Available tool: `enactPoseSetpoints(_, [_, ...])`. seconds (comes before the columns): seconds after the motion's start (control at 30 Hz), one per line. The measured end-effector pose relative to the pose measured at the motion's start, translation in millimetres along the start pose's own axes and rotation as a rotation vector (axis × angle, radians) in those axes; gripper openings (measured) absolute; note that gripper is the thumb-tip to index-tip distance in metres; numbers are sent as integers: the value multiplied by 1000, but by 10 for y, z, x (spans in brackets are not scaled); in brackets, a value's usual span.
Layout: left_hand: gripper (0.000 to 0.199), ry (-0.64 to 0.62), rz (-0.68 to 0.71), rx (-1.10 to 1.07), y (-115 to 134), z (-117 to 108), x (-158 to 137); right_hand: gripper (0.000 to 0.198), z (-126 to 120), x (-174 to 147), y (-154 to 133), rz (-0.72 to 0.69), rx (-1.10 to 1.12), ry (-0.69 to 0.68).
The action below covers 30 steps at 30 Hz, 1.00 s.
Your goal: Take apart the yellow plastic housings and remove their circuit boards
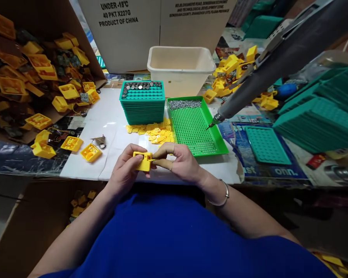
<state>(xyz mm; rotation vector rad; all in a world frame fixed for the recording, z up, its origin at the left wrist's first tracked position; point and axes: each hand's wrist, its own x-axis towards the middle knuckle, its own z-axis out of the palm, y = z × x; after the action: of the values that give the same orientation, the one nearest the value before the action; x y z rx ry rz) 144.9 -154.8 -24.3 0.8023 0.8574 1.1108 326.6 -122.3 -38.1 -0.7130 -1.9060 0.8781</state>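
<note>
A small yellow plastic housing [142,166] with openings in its upper face is gripped between the thumb and fingers of my left hand [126,164], above the table's front edge. My right hand [181,160] wears tan covers on its thumb and index finger. Those two fingertips are pinched at the housing's right side, on a small yellow plastic piece [152,159] whose shape is mostly hidden. Just beyond my hands lies a heap of flat yellow pieces [159,133]. To its right sits a green perforated tray [191,123] with small metal screws [185,104] at its far end.
A teal tray stack [142,102] bears round metal parts, before a cream bin [181,77]. An electric screwdriver [234,92] hangs over the green tray. Yellow housings fill a carton [100,73] at left; two more housings [91,153] lie nearby. More teal trays [321,112] stand right.
</note>
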Motion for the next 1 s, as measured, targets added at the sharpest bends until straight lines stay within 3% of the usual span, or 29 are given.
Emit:
enactPoseSetpoints(0.1, [15, -69, -68, 27, 20, -48, 40, 22, -4, -21, 36, -424, -375, 35])
enactPoseSetpoints(0.17, [14, -80, -96, 42, 22, -71, 61, 23, 6, -33, 34, -481, -461, 68])
enactPoseSetpoints(0.33, [20, -71, -58, 118, -77, -65, 37, 8, 40, -36, -52, 94, -59, 142])
enactPoseSetpoints(0.43, [25, -109, 12, 268, -158, -59, 6, 11, 71, -31, -106, 287, 88, 118])
enactPoseSetpoints(0.53, [24, -143, 169, 520, -202, -61, 2, 13, 100, -23, -140, 378, 91, 69])
enactPoseSetpoints(0.7, [26, -181, 374, 830, -208, -67, 5, 19, 64, 29, -182, 461, -119, -24])
enactPoseSetpoints(0.87, [30, -211, 419, 845, -169, -63, -42, 31, -74, 129, -210, 545, -144, -206])
enactPoseSetpoints(1.0, [29, -255, 326, 773, -93, -50, -64, 18, -105, 158, -225, 508, -159, -295])
